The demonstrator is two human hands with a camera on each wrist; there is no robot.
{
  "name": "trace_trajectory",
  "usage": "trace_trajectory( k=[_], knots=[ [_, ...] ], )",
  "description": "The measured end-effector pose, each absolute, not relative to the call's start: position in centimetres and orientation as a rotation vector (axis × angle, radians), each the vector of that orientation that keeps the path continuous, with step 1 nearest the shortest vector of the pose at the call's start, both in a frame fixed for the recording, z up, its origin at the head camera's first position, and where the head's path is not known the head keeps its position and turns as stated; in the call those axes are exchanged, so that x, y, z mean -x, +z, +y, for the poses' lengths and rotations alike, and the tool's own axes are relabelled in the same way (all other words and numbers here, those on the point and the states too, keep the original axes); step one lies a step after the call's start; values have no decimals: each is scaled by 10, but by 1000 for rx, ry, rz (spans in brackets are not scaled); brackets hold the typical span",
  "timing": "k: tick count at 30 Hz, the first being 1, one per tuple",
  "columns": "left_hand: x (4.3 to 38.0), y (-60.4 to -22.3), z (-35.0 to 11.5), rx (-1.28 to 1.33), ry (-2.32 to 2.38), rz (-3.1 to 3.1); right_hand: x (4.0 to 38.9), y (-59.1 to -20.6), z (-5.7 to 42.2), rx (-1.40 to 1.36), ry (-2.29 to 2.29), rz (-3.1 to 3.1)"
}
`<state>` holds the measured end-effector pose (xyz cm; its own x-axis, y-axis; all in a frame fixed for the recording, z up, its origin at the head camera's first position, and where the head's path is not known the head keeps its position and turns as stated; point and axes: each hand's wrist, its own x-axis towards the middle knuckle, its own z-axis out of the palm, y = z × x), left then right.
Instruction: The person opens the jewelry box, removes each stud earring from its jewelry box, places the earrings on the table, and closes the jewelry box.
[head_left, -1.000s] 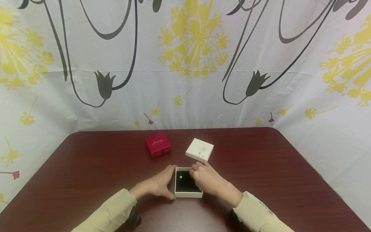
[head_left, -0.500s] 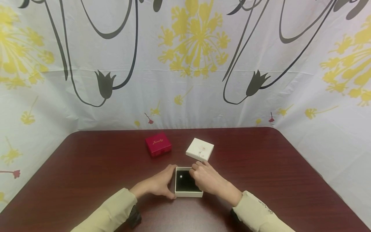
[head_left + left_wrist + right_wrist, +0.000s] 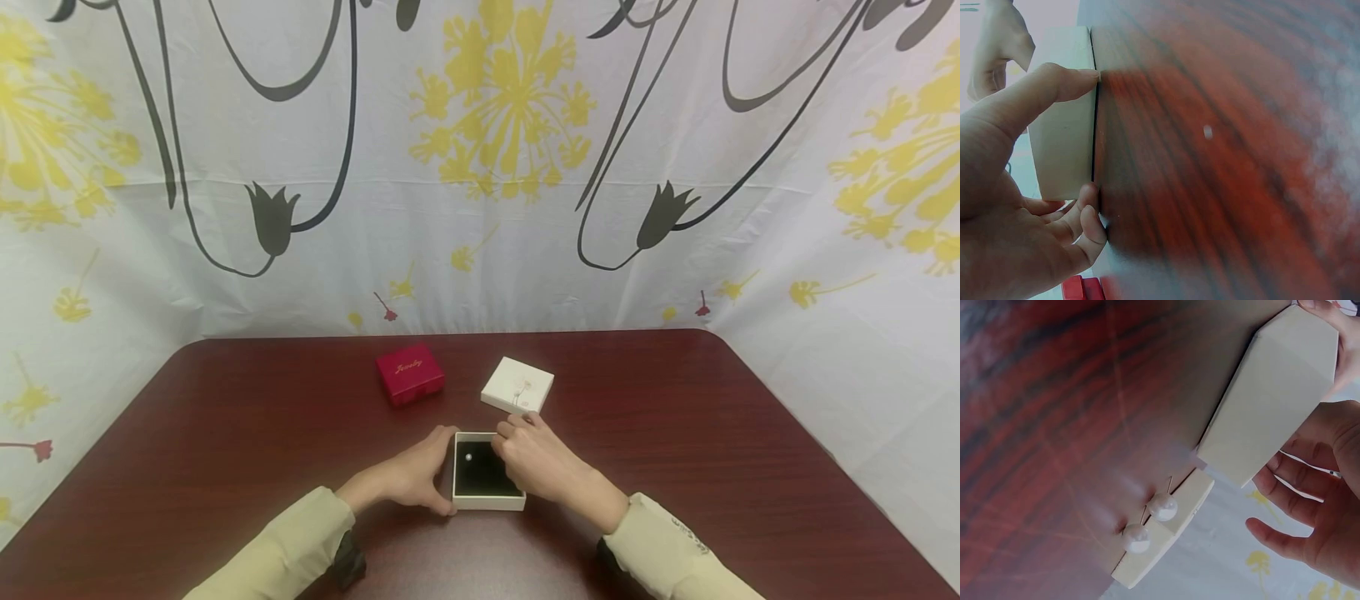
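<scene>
A white jewelry box [image 3: 489, 503] with a black lining stands on the table, its top uncovered. One pearl [image 3: 468, 457] shows on the lining near the far left corner. My left hand [image 3: 408, 475] grips the box's left side, thumb by the near corner and fingers round the far one. At the far right part of the box, my right hand [image 3: 542, 458] has its fingertips over the rim, fingers bent; whatever lies between them is hidden. Two pearl earrings, one pearl earring [image 3: 1163, 506] beside another pearl earring [image 3: 1136, 539], lie with pins showing in the right wrist view.
Behind the right hand lies a white lid [image 3: 517, 385] with a printed flower. To its left is a red box [image 3: 409, 375] marked "Jewelry". All sit on the dark red wooden table [image 3: 262, 417], backed by a patterned white curtain [image 3: 480, 275].
The right hand has shifted very slightly, its knuckles a little higher at the box's far right. The left hand and the boxes have kept their places.
</scene>
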<state>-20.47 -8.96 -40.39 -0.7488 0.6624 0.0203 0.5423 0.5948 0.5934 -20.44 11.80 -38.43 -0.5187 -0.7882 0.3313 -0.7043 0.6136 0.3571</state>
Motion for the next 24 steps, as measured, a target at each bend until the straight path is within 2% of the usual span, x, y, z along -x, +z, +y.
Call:
trace_trajectory(
  k=[24],
  knots=[
    [204, -405, -89, -985, 853, 2654, 209, -364, 137, -1127, -27, -2395]
  ],
)
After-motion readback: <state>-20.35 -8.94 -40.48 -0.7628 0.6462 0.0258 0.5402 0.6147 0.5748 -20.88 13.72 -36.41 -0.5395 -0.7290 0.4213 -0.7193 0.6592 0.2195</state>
